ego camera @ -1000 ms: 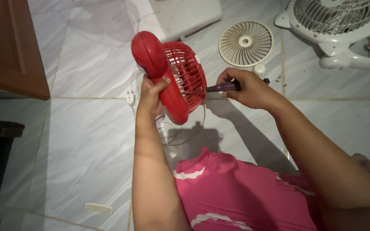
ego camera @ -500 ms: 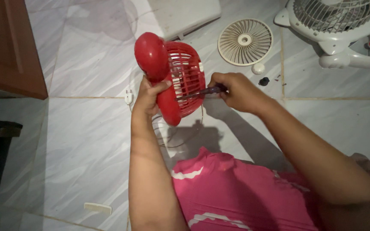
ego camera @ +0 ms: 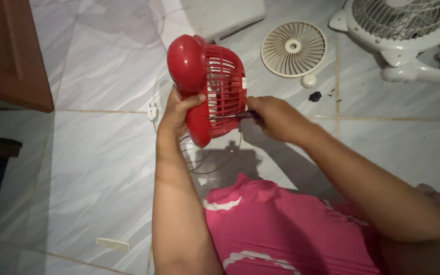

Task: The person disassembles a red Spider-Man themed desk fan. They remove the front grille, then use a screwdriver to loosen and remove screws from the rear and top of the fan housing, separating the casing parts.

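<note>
While red fan (ego camera: 207, 86) is held aloft above floor tiles (ego camera: 103, 153) by left hand (ego camera: 179, 114), grip closed on rear housing, screwdriver (ego camera: 232, 116) is clasped by right hand (ego camera: 273, 116). Since earlier frames, shaft pushed deeper through fan grille, hand drawn closer; screw likely engaged.

The right hand (ego camera: 276, 118) has slid closer to the red fan (ego camera: 211, 89), so its fingers now cover most of the screwdriver (ego camera: 232, 116) handle and less shaft shows between fingertips and grille. The fan, in the left hand (ego camera: 178, 114), sits more upright.
</note>
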